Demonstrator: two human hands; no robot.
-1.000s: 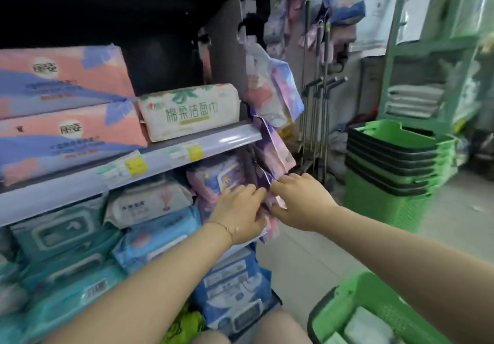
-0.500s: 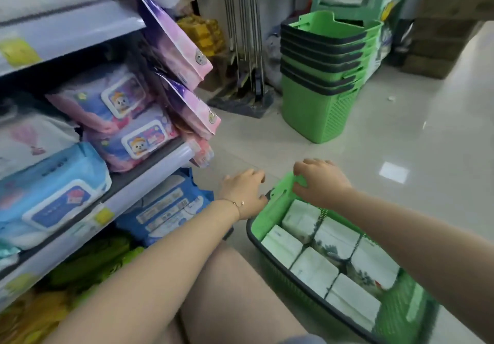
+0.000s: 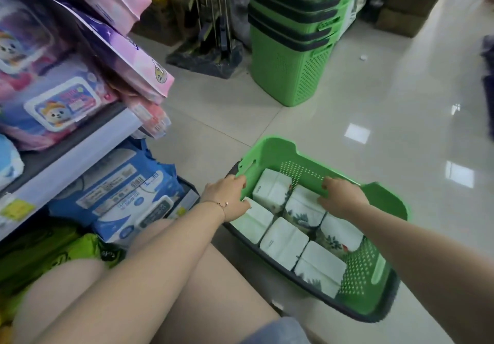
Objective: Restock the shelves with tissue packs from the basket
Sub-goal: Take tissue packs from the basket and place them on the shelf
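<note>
A green basket sits on the floor at my right and holds several white tissue packs in two rows. My left hand reaches over the basket's left rim; its thumb lies on the near-left pack, and its curled fingers dip between the basket wall and the far-left pack. My right hand is curled over the middle pack of the far row, fingers on its far edge and thumb on its top. The shelf with wet-wipe packs stands at my left.
A stack of green baskets stands on the tiled floor ahead. Pink packets hang off the shelf end. Blue wipe packs fill the bottom shelf beside my bare knees. Mop handles lean at the back.
My view dropped from the shelf to the floor basket. Both hands left the hanging packets, came down over the basket rim and now lie on the tissue packs.
</note>
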